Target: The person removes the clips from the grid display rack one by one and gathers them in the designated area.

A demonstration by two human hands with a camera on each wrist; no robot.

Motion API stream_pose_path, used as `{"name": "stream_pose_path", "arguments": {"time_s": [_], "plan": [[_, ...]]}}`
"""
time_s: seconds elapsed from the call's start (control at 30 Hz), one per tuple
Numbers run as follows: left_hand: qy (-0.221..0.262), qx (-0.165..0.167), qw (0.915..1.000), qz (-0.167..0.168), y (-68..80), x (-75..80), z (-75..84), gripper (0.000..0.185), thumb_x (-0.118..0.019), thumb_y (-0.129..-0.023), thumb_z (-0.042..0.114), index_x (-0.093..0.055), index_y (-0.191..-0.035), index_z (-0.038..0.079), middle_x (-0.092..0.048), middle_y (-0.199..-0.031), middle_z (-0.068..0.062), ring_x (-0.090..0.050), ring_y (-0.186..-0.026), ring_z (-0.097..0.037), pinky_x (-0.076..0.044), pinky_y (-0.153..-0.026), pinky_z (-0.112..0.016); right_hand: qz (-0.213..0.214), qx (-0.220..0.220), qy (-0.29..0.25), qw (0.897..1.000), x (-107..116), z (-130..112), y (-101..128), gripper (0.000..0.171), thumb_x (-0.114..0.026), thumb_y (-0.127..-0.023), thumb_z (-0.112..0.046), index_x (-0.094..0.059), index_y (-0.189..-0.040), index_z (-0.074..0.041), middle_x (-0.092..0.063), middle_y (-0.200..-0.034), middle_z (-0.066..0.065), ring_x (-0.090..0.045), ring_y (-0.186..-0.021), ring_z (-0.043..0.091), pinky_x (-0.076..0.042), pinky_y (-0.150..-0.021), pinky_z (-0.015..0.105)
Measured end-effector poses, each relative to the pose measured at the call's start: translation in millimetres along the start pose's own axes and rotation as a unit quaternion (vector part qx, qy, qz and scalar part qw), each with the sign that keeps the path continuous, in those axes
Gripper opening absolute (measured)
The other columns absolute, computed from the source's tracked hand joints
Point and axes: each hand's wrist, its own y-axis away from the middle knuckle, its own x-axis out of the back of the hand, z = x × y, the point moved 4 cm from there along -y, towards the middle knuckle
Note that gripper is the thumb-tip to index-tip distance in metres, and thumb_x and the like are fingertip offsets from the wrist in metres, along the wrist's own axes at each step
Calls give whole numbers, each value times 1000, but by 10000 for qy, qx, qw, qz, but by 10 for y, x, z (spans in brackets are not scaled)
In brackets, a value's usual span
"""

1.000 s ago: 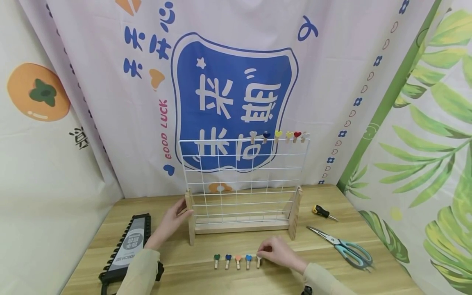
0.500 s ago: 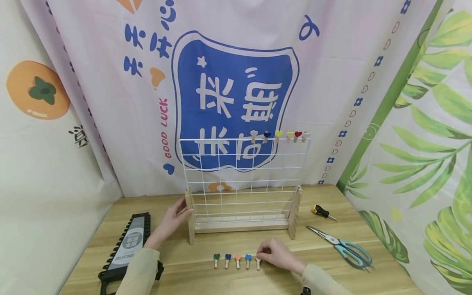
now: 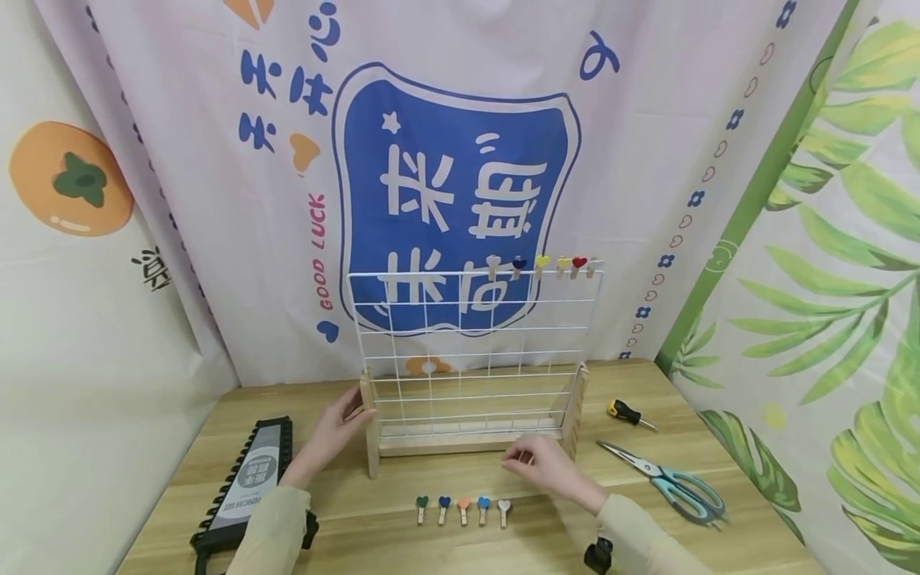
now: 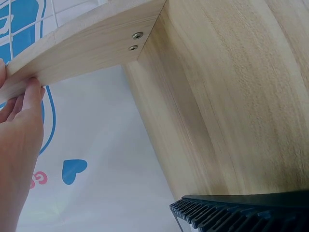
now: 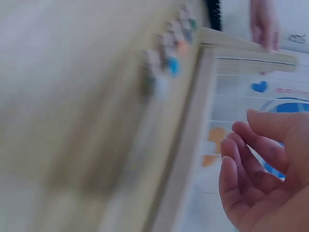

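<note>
A white wire grid rack (image 3: pixel 474 354) stands upright in a wooden base at the table's back. My left hand (image 3: pixel 338 427) holds its left wooden side post (image 3: pixel 370 427); in the left wrist view, fingers and thumb lie on either side of that wood (image 4: pixel 72 53). In front of the rack lies a row of small heart clothespins: green (image 3: pixel 421 509), dark blue (image 3: pixel 443 509), orange (image 3: pixel 463 511), light blue (image 3: pixel 484 511) and white (image 3: pixel 504 513). Above the white one, before the base's right part, hovers my right hand (image 3: pixel 542 467), fingers loosely bent and nothing between them.
Several heart clothespins (image 3: pixel 542 263) are clipped along the right half of the rack's top wire. To the right lie a screwdriver (image 3: pixel 628 413) and teal-handled scissors (image 3: pixel 672 483). A black power strip (image 3: pixel 251 479) lies at left, beside my left forearm. A printed curtain (image 3: pixel 647 160) hangs behind.
My right hand has let go of the white heart clothespin, leaving it at the row's right end, and has moved up toward the rack. The left hand stays on the post.
</note>
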Motion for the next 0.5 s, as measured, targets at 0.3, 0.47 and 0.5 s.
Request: {"name": "stream_pose_path", "arguments": {"time_s": [0.3, 0.47, 0.5], "plan": [[-8, -18, 10000, -21, 1, 2, -28, 62, -60, -99, 12, -32, -148, -13, -41, -148, -36, -43, -136, -50, -41, -110, -54, 494, 188, 231, 9983, 605, -481, -302, 11, -71, -90, -14, -75, -98, -6, -73, -86, 3, -62, -73, 2, -57, -63, 15], [63, -47, 10000, -53, 6, -1, -40, 61, -60, -99, 13, -32, -148, -12, -41, -148, -35, -42, -137, -50, -40, -111, -55, 1068, 784, 284, 9908, 979, -802, -529, 12, -71, -89, -9, -73, -99, -3, -73, -89, 8, -65, -76, 11, -60, -66, 18], [64, -54, 10000, -51, 7, -2, -40, 61, -60, -99, 13, -33, -148, -11, -42, -148, -35, -42, -138, -49, -40, -112, -55, 1213, 910, 323, 9879, 1054, -860, -573, 12, -71, -89, -9, -73, -99, -3, -73, -90, 8, -66, -77, 12, -60, -67, 18]]}}
